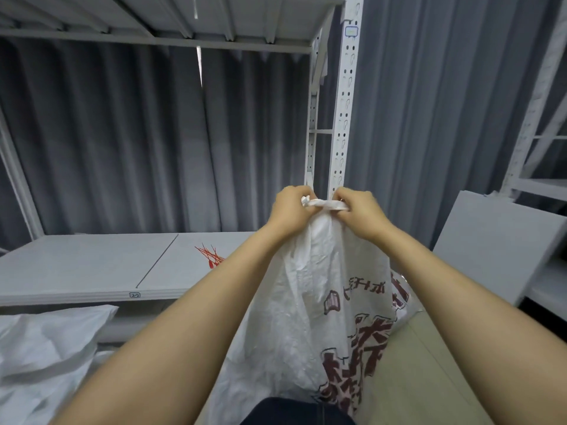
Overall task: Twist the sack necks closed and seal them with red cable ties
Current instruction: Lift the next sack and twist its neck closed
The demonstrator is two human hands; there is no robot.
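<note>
At the frame's center, the left hand (pixel 290 207) and right hand (pixel 359 210) are gripping the sack (pixel 306 302) at its neck (pixel 325 204), fingers curled tight; it looks thin, crinkly, slippery.

One printed sack (pixel 306 302), one plain sack (pixel 46 348), one left hand (pixel 290 210), one right hand (pixel 360 210), one bunch of red cable ties (pixel 210 257).

A storeroom is suggested by slotted white metal shelving (pixel 343 118) at centre frame, backed by grey curtains (pixel 122 133) across the frame.
</note>
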